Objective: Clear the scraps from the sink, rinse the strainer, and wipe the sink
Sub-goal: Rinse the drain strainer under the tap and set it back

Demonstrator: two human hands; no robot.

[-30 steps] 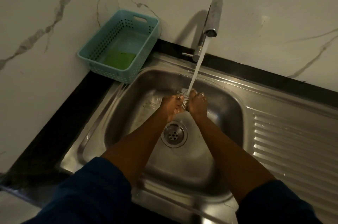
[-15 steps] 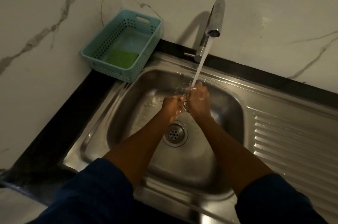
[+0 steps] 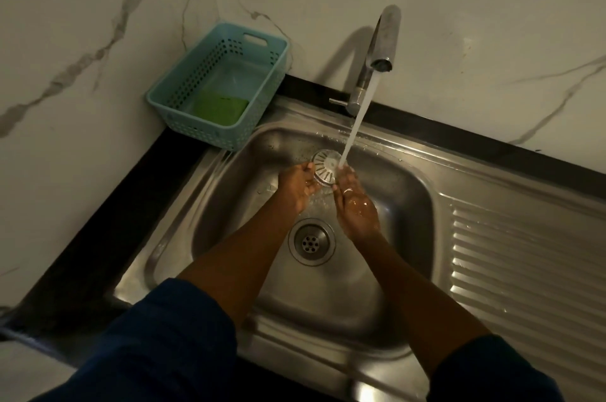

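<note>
While water is pouring from the faucet (image 3: pixel 382 41), the person is holding the round slotted strainer (image 3: pixel 324 167) between both hands inside the sink (image 3: pixel 411 205), raised above the basin floor and just beyond the open drain (image 3: pixel 311 241). The left hand (image 3: pixel 296 187) is pinching the strainer's left rim, its fingers (image 3: pixel 308 167) curling onto the edge. The right hand (image 3: pixel 355 201) is gripping the right rim, and the stream (image 3: pixel 357 119) is striking its fingers (image 3: pixel 345 176) right where they are meeting the strainer. The slotted face is tilting up toward the camera.

The steel sink is sitting in a black table (image 3: pixel 82 254), with a ribbed drainboard (image 3: pixel 524 270) lying to the right. A teal perforated basket (image 3: pixel 275 50) is standing at the back left corner with a green sponge (image 3: pixel 219 108) lying inside it. White marble-veined wall (image 3: pixel 459 8) is rising behind and to the left. Dark blue sleeves (image 3: pixel 164 336) are covering the upper forearms.

Compared with half a second ago, the hands are parting slightly, so the strainer, then nearly hidden between them, is now showing most of its face.
</note>
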